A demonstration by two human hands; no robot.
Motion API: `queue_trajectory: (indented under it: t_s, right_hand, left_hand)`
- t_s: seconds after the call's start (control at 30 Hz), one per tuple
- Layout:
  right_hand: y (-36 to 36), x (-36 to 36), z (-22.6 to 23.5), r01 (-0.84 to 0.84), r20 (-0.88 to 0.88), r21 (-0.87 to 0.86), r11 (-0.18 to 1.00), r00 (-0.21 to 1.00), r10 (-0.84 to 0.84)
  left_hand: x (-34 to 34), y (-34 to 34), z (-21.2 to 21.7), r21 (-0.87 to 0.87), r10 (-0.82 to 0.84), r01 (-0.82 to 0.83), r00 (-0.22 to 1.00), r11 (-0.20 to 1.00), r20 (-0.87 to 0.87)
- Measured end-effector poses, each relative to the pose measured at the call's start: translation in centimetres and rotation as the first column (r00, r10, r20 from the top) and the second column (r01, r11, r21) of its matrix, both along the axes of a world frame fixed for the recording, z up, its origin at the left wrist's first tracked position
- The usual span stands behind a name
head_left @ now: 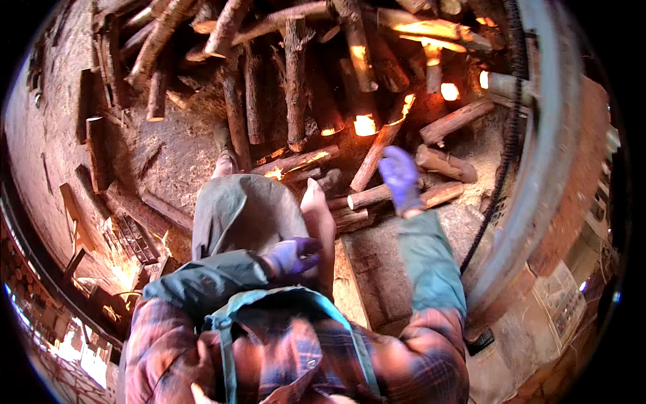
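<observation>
My left hand (295, 256), in a purple glove, is over my lap, on the grey apron (245, 212). Its fingers are loosely bent, with a gap between them, and I see nothing in it. My right hand (402, 178), gloved the same, reaches forward over the logs with its fingers stretched out. Nearest to it are a slanting log (377, 158) on its left and a short log (370, 196) just below. A thick log (445, 163) lies to its right. The fingertips look slightly blurred, and I cannot tell whether they touch wood.
Many bark-covered logs (295, 84) are heaped ahead, some lit brightly. A black ribbed hose (517, 101) hangs along a curved grey metal beam (555, 155) at the right. A flat slab (380, 276) lies below my right arm. A control panel (560, 303) stands at the lower right.
</observation>
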State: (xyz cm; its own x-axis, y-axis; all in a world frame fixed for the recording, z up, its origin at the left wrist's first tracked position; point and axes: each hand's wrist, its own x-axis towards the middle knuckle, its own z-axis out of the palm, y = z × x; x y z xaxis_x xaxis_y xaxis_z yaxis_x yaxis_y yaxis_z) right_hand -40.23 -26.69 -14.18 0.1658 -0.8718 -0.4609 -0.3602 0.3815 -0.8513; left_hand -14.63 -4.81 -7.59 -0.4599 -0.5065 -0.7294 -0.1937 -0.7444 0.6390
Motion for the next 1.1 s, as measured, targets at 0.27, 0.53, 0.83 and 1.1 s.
queue_trajectory:
  t_s: [0.27, 0.53, 0.83, 1.1]
  right_hand:
    - [1.0, -10.6, -43.5, 0.231, -0.148, 0.327, 0.916, 0.97, -0.192]
    - [-9.4, 1.7, -61.1, -0.42, -0.767, 0.364, 0.831, 0.372, 0.523]
    - [1.2, 15.0, -32.9, -0.007, 0.178, 0.716, 0.699, 0.969, -0.173]
    - [-8.8, 26.4, -29.3, 0.032, 0.32, 0.87, 0.493, 0.724, -0.611]
  left_hand:
    - [-1.0, -10.1, -27.7, -0.007, 0.128, -0.132, 0.971, 0.991, -0.204]
    - [-5.9, -20.7, -56.0, 0.312, 0.444, -0.549, 0.825, 0.775, 0.349]
    - [8.5, -11.2, -36.1, 0.276, 0.769, -0.749, 0.637, 0.602, 0.051]
    - [19.7, -19.5, -26.5, 0.476, 0.607, -0.497, 0.788, 0.726, -0.103]
